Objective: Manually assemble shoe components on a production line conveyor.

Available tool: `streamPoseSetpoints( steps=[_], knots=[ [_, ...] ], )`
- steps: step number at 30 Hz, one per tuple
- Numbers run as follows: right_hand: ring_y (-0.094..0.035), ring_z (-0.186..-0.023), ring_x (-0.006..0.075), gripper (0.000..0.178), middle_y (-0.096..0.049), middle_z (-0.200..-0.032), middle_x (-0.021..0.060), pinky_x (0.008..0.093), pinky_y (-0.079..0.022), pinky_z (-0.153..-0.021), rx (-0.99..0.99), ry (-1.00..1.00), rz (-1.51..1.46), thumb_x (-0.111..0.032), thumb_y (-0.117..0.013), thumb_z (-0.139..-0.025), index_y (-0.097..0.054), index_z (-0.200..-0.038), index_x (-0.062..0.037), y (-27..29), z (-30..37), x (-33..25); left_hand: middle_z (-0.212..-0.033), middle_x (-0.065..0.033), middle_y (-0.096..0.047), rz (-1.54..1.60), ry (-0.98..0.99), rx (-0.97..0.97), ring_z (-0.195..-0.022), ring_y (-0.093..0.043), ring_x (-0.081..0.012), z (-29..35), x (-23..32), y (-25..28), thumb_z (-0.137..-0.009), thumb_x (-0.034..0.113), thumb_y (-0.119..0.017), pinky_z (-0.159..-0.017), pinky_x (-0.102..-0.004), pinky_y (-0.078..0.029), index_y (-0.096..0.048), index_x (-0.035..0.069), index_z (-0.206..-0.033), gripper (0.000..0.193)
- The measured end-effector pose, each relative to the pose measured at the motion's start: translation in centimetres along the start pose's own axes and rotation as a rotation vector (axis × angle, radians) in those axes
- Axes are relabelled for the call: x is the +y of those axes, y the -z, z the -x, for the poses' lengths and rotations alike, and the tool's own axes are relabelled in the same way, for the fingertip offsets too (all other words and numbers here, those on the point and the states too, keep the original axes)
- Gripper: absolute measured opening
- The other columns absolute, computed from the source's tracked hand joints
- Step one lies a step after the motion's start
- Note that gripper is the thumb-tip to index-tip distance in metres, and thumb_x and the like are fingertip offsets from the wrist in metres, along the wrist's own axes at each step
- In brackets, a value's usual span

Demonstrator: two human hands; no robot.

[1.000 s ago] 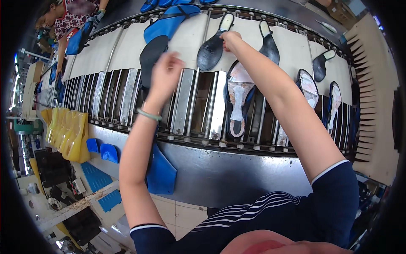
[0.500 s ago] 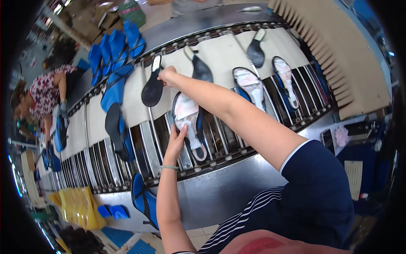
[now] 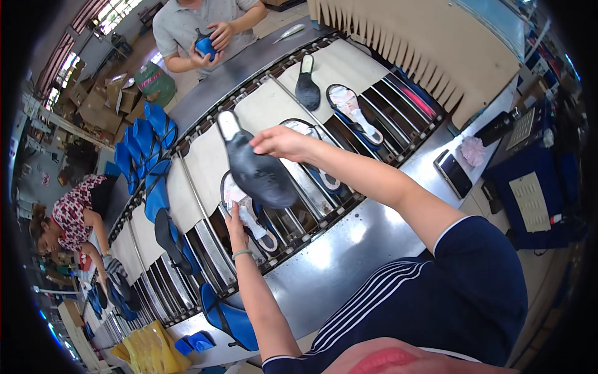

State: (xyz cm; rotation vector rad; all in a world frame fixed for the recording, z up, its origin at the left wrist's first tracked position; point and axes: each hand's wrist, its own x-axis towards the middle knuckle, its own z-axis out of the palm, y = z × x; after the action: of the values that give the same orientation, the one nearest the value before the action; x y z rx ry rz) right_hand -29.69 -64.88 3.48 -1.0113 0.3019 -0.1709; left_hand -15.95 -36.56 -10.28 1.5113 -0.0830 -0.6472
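My right hand (image 3: 281,143) grips a black insole (image 3: 258,167) with a pale heel end. It is lifted over the conveyor, partly in front of a sandal (image 3: 252,218). That sandal has a whitish, mottled footbed and dark blue sides, and lies on the metal rollers. My left hand (image 3: 235,228) holds its near edge, the fingers partly hidden. Behind my right forearm lies another whitish-bedded sandal (image 3: 301,127), partly covered. Farther right are a second black insole (image 3: 308,90) on the cream cloth and another sandal (image 3: 352,111).
Blue sandals (image 3: 152,140) stand in a row at the far left edge. Another blue sandal (image 3: 230,318) lies on the near metal ledge by a yellow bag (image 3: 152,349). A phone (image 3: 453,173) rests at right. Across the conveyor, a person (image 3: 208,31) handles a blue piece; another person works at left.
My right hand has raised a black insole off the cloth and nearer to me. My left hand stays at the same sandal. The view has shifted, bringing the person opposite further into sight.
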Motion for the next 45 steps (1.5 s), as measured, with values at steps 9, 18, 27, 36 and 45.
streamPoseSetpoints(
  steps=[9, 18, 27, 36, 45],
  knots=[
    [-0.066, -0.088, 0.0099, 0.023, -0.070, -0.098, 0.0024, 0.0225, -0.051, -0.077, 0.040, 0.068, -0.035, -0.004, -0.073, -0.088, -0.069, -0.110, -0.0016, 10.4, 18.1, -2.3, -0.120, -0.0143, -0.068, 0.068, -0.132, -0.038, -0.105, -0.067, -0.0240, 2.5, 4.5, -0.8, -0.093, 0.054, -0.069, -0.092, -0.0382, -0.052, -0.057, -0.006, -0.133, 0.073],
    [-0.068, -0.084, 0.0077, 0.025, -0.074, -0.093, 0.0033, 0.0215, -0.053, -0.081, 0.145, 0.310, 0.366, -0.003, -0.074, -0.085, -0.071, -0.110, 0.0019, 18.8, 26.4, -17.0, -0.120, -0.0099, -0.069, 0.431, -0.096, -0.333, -0.103, -0.069, -0.0234, 7.9, 9.5, -25.9, -0.100, 0.046, -0.062, -0.088, -0.0422, -0.058, -0.058, 0.005, -0.134, 0.053],
    [-0.067, -0.087, 0.0085, 0.027, -0.072, -0.100, 0.0033, 0.0231, -0.053, -0.083, 0.316, 0.429, 0.566, -0.009, -0.071, -0.092, -0.068, -0.116, 0.0021, 23.0, 29.0, -26.6, -0.121, -0.0119, -0.066, 0.674, 0.226, -0.358, -0.106, -0.065, -0.0243, 1.2, -1.7, -55.1, -0.092, 0.048, -0.072, -0.094, -0.0408, -0.053, -0.057, -0.003, -0.131, 0.065],
    [-0.068, -0.085, 0.0098, 0.021, -0.073, -0.097, 0.0065, 0.0229, -0.054, -0.079, 0.422, 0.309, 0.523, -0.001, -0.065, -0.094, -0.067, -0.114, 0.0052, 25.8, 30.1, -23.9, -0.138, -0.0167, -0.057, 0.450, 0.083, -0.482, -0.123, -0.058, -0.0277, -1.9, -8.0, -65.3, -0.092, 0.051, -0.073, -0.102, -0.0419, -0.047, -0.043, -0.004, -0.146, 0.083],
    [-0.064, -0.078, 0.0114, 0.017, -0.072, -0.091, 0.0059, 0.0256, -0.051, -0.073, 0.459, 0.202, 0.565, 0.003, -0.063, -0.092, -0.070, -0.107, 0.0024, 34.7, 13.7, -19.2, -0.128, -0.0187, -0.066, -0.017, -0.187, -0.632, -0.118, -0.062, -0.0306, 0.4, -10.4, -60.0, -0.096, 0.022, -0.066, -0.100, -0.0404, -0.048, -0.062, -0.003, -0.127, 0.040]
  ],
)
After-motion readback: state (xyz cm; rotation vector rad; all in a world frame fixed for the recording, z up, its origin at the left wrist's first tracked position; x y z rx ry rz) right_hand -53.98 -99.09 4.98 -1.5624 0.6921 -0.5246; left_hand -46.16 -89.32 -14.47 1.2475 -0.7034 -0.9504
